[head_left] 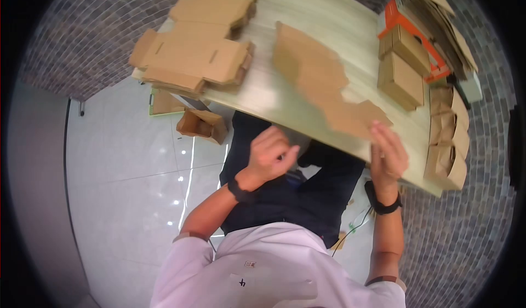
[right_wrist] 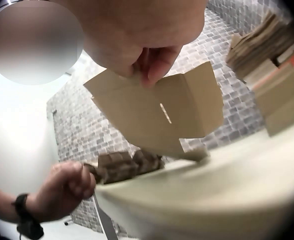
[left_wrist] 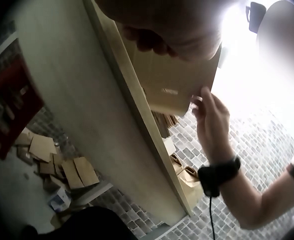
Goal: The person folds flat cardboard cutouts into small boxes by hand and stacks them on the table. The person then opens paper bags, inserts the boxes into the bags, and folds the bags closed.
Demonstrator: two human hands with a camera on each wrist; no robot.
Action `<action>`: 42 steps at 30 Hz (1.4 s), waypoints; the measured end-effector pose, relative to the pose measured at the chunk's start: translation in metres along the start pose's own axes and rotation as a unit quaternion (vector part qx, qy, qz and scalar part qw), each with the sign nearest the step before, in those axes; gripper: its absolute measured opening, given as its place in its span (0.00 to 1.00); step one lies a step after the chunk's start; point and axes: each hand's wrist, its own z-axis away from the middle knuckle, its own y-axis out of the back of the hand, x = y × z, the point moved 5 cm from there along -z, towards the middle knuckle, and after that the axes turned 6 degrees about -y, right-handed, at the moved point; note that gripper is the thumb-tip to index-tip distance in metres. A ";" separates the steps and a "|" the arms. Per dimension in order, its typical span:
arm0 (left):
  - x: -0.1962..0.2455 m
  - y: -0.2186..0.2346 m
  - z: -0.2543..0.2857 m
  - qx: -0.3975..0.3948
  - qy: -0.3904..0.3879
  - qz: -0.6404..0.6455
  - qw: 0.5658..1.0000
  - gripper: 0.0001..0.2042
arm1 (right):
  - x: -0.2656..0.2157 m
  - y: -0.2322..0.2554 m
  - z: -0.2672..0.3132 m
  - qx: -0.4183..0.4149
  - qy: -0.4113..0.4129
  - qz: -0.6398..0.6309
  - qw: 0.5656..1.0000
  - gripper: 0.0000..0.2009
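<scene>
Pinched nearly closed, my right hand [head_left: 390,154] has only the thickness of a flat, brown, die-cut cardboard blank [head_left: 318,78] between thumb and fingers. They have it by its near edge; the rest slants out over the table, and with the blur I cannot tell whether its far end touches down. My left hand [head_left: 271,153] hangs just off the table's edge, over my dark trousers [head_left: 268,201], fingers loosely curled round nothing. To handle the blank well, I judge, I should keep the pinch firm but shallow, support the opposite side with my left hand, and level it so no crease buckles.

Beneath is a pale wood-grain tabletop [head_left: 329,12]. On its left sits a stack of similar brown blanks [head_left: 192,45]; on its right, upright brown paper bags [head_left: 446,141], small closed cardboard boxes [head_left: 402,83] and a tall bundle of brown cardboard sheets [head_left: 438,23]. Glossy pale floor tiles [head_left: 137,182] run toward grey brick-patterned walls [head_left: 98,39].
</scene>
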 end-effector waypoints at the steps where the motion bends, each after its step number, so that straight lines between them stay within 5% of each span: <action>1: -0.002 0.006 0.009 0.025 0.051 0.002 0.998 0.09 | 0.003 -0.005 0.016 0.000 -0.018 0.003 1.000 0.14; 4: -0.010 0.015 0.037 0.055 0.209 0.023 0.976 0.06 | 0.008 -0.019 0.055 -0.085 -0.044 -0.011 0.995 0.16; 8: -0.031 0.015 0.055 0.096 0.287 0.100 0.948 0.16 | 0.026 -0.006 0.073 0.029 -0.145 -0.002 0.989 0.16; 10: -0.032 0.014 0.046 0.121 0.307 0.122 0.936 0.19 | 0.045 -0.006 0.079 0.056 -0.345 0.004 0.937 0.17; 16: -0.025 0.003 0.036 0.112 0.316 0.095 0.937 0.25 | 0.046 -0.024 0.071 -0.010 -0.347 -0.010 0.938 0.18; 18: -0.025 -0.001 0.036 0.018 0.313 0.034 0.949 0.26 | 0.039 -0.026 0.063 -0.007 -0.339 -0.017 0.940 0.18; 22: -0.013 -0.005 0.023 -0.017 0.257 0.099 0.961 0.26 | 0.028 -0.027 0.051 -0.039 -0.340 -0.084 0.936 0.15; 27: -0.018 -0.003 0.032 -0.026 0.347 0.075 0.934 0.22 | 0.039 -0.041 0.055 -0.043 -0.312 -0.155 0.936 0.16; 30: -0.006 -0.003 0.014 -0.008 0.261 -0.042 0.965 0.25 | 0.037 -0.043 0.053 -0.050 -0.389 -0.126 0.911 0.20; 32: 0.004 -0.006 0.000 0.049 0.319 0.102 0.941 0.27 | 0.036 -0.043 0.053 -0.012 -0.382 -0.137 0.914 0.25; 36: 0.005 -0.009 -0.015 0.062 0.323 0.139 0.934 0.29 | 0.034 -0.037 0.050 -0.035 -0.419 -0.141 0.896 0.27; 42: -0.022 -0.022 -0.031 0.027 0.338 0.274 0.900 0.32 | 0.036 -0.035 0.050 -0.031 -0.344 -0.100 0.933 0.27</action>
